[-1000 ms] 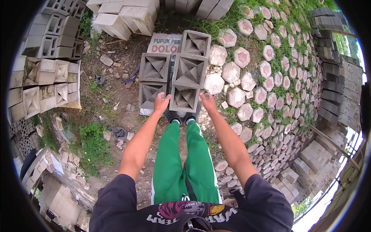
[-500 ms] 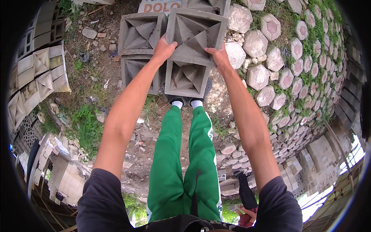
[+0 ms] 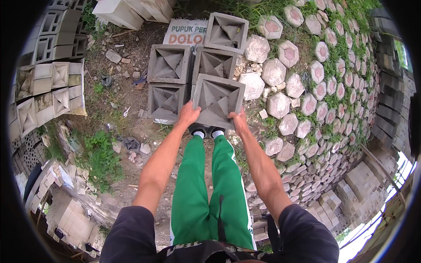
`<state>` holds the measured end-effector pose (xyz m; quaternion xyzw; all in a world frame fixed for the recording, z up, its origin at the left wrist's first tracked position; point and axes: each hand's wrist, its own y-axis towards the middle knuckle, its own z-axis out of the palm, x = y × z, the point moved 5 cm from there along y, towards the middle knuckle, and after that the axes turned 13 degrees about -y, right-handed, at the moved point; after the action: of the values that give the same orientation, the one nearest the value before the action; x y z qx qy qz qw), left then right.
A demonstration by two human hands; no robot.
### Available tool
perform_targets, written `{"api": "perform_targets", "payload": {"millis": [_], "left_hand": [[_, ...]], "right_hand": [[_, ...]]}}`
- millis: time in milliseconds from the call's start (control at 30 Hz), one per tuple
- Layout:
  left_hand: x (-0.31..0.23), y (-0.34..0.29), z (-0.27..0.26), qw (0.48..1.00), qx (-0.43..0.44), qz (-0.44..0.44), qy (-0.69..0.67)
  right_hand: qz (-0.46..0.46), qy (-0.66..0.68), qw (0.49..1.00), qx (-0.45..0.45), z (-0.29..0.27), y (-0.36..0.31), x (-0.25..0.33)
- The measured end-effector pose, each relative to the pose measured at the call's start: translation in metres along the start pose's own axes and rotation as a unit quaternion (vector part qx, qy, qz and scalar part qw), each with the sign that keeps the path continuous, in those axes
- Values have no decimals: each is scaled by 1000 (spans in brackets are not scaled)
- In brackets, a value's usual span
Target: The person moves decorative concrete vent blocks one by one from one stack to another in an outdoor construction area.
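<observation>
A square grey concrete block (image 3: 218, 100) with a recessed, faceted face is between my two hands. My left hand (image 3: 189, 114) grips its left edge near the lower corner, the thumb over the rim. On the opposite edge my right hand (image 3: 239, 121) holds on in the same way. The block is just beyond my shoes and covers whatever lies under it; whether it rests on another block I cannot tell. Similar blocks sit right behind it: one in the middle (image 3: 215, 63), one at the far right (image 3: 226, 33), and two at the left (image 3: 169, 64), (image 3: 167, 101).
A printed white sack (image 3: 186, 33) lies behind the blocks. Hexagonal pavers (image 3: 275, 71) spread over grass on the right. Stacked blocks (image 3: 49, 87) stand at the far left, pale blocks (image 3: 118, 13) at the back. Weeds (image 3: 101, 162) and rubble lie on the soil at left.
Both hands have drawn the held block toward my feet. It now covers the near block seen before, and the blocks behind it have come into view.
</observation>
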<state>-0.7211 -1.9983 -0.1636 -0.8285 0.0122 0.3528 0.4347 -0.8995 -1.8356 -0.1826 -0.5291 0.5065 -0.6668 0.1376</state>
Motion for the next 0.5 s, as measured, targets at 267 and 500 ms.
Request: {"api": "perform_targets", "payload": {"millis": [267,500], "left_hand": [[9,-251,1,989,68,-129,13],[-16,-327,-7,799,95,-280,-524]], "right_hand": [[92,9,995,-24,-35,-238,-43],[28,-45,998,-38,-74,-356,5]]}}
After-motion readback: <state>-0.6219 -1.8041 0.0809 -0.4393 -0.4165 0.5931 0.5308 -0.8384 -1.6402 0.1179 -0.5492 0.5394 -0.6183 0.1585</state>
